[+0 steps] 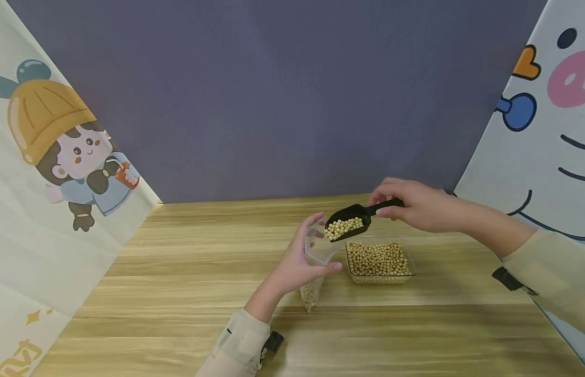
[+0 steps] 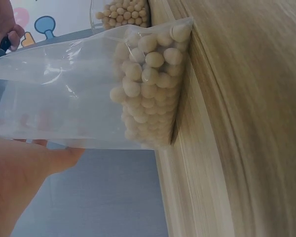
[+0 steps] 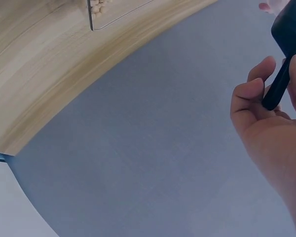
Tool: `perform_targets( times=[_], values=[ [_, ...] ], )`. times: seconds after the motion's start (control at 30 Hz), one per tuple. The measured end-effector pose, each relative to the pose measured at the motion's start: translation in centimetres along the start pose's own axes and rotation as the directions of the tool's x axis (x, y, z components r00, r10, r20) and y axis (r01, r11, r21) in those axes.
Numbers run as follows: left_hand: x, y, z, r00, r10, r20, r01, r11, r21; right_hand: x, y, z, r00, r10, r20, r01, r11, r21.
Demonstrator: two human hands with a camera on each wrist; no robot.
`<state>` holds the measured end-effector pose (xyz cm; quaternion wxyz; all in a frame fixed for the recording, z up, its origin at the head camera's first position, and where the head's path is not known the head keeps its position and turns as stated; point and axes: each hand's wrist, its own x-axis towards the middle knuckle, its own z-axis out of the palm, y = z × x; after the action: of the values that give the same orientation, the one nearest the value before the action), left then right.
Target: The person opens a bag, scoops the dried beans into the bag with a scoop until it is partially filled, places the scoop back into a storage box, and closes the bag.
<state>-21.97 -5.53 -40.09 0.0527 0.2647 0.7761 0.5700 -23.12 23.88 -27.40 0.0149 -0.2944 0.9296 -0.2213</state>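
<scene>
From the head view, I'm watching the right hand [image 1: 415, 207] pinching the black scoop [image 1: 348, 211] by its handle. The scoop's long axis is slanting: the handle is pointing toward the right edge of the table [image 1: 179, 288], the bowl toward the left edge and a little toward the near side. Beans [image 1: 341, 228] are filling the bowl, whose tip is lying over the mouth of the clear bag [image 1: 319, 251]. The left hand [image 1: 292, 264] is gripping that bag around its mouth, thumb on the near side. Both are sitting above the middle of the table, with the bean-filled clear container [image 1: 382, 279] resting just right of the bag, near the far edge. The wood grain is running roughly parallel to that edge; a plain blue-grey wall [image 1: 273, 104] is rising behind, with cartoon-printed panels flanking it, the left panel [image 1: 19, 220] and the right panel [image 1: 499, 167].

From the left wrist, I'm seeing the bag stretching lengthwise across the frame, mouth end by the hand, bean-packed base pointing at the wood; I can't tell how firmly it is resting there.

From the right wrist, I'm seeing thumb and fingers closing round the scoop's handle, its end pointing down and left in frame, while one container corner is showing beyond.
</scene>
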Motion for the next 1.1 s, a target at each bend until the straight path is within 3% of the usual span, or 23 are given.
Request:
perform_targets(
  times=[0.73,1.1],
  values=[
    [0.0,-0.3,0.2,1.000,-0.008,0.015,0.009,0.999,-0.031,0.8,-0.9,-0.5,0.999,-0.042,0.011,0.043,0.996,-0.075],
    [0.2,-0.8,0.3,0.998,0.058,0.011,-0.058,0.998,-0.012,0.8,-1.8,-1.1,0.997,-0.078,0.008,0.078,0.986,-0.145]
  ],
)
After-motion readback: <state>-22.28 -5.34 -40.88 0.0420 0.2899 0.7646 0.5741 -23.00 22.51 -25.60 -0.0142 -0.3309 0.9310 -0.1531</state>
